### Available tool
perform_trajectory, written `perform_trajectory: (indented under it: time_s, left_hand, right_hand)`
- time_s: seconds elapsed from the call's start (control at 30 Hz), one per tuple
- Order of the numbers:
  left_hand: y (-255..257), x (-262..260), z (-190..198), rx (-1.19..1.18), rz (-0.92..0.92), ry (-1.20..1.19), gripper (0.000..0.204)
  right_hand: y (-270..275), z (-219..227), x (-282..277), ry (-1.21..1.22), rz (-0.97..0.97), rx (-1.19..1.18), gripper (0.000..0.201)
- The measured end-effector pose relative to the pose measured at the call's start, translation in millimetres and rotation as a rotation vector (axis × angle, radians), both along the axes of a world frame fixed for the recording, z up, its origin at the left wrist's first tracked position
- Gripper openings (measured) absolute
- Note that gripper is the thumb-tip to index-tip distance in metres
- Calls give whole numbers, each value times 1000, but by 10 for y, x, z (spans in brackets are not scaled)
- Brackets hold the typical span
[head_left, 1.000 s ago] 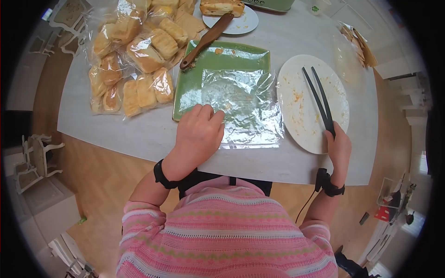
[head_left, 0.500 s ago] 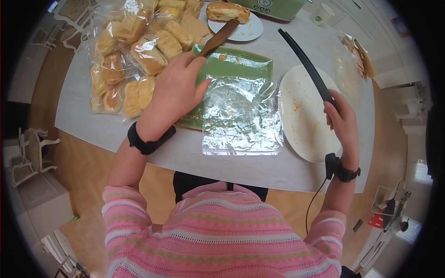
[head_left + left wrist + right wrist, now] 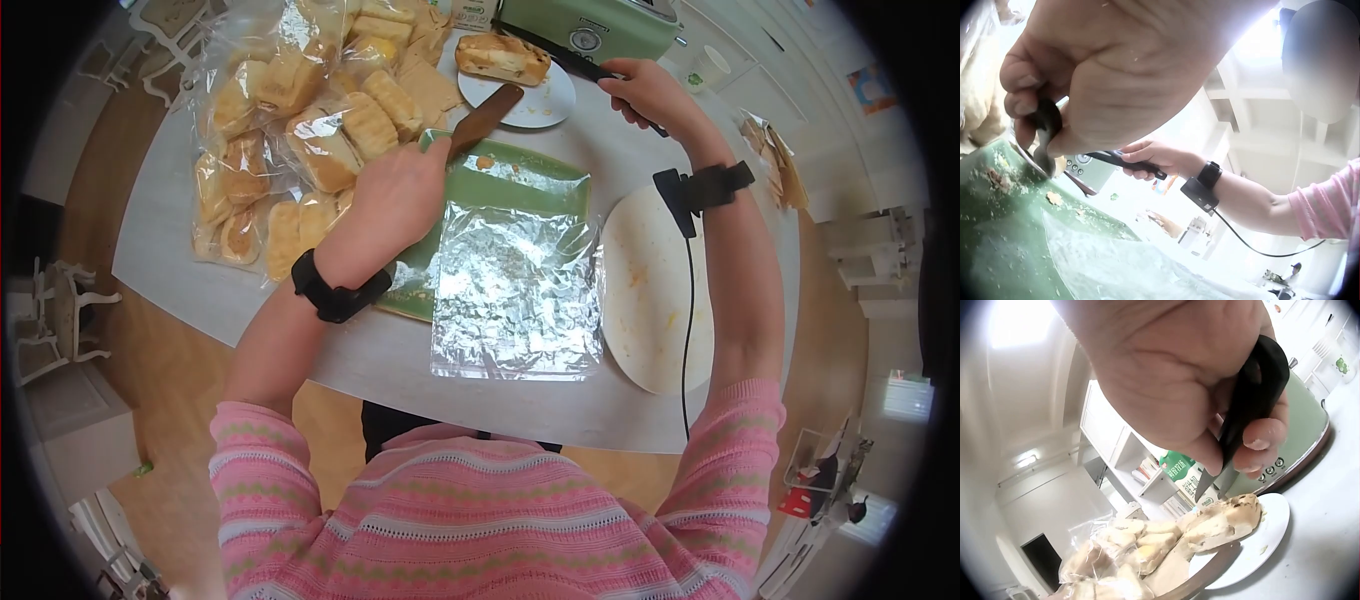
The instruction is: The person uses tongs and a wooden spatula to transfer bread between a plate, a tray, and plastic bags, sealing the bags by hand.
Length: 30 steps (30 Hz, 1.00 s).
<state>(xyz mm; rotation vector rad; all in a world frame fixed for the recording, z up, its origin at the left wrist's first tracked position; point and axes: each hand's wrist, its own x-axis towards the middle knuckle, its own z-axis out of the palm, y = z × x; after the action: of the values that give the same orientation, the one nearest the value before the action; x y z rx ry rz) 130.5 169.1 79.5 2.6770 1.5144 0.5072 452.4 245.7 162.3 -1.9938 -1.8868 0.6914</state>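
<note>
My left hand grips the handle of a brown wooden spatula over the upper left corner of the green tray. The spatula's blade reaches the edge of a small white plate. On that plate lies a browned bread loaf. My right hand holds black tongs beside the plate, their tips pointing toward the loaf. A clear plastic bag lies flat over the tray's lower right part and the table. Crumbs dot the tray in the left wrist view.
Several bagged bread pieces crowd the table's left side. A green toaster stands at the back, with a paper cup to its right. A large white plate with crumbs sits right of the tray.
My left hand moved up from the bag's edge and took hold of the spatula. My right hand carried the tongs from the large plate up and left to the small plate.
</note>
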Motion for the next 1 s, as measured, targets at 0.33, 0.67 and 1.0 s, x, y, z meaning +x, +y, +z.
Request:
perform_trajectory:
  time_s: [0.33, 0.67, 1.0]
  left_hand:
    - [-25, -134, 515, 150, 55, -16, 17]
    - [112, -108, 387, 137, 70, -52, 25]
    - [271, -70, 365, 20, 55, -90, 29]
  right_hand:
    - [-173, 336, 166, -109, 48, -204, 40]
    - [-617, 211, 611, 215, 10, -305, 24]
    - [-711, -122, 826, 473, -47, -396, 21]
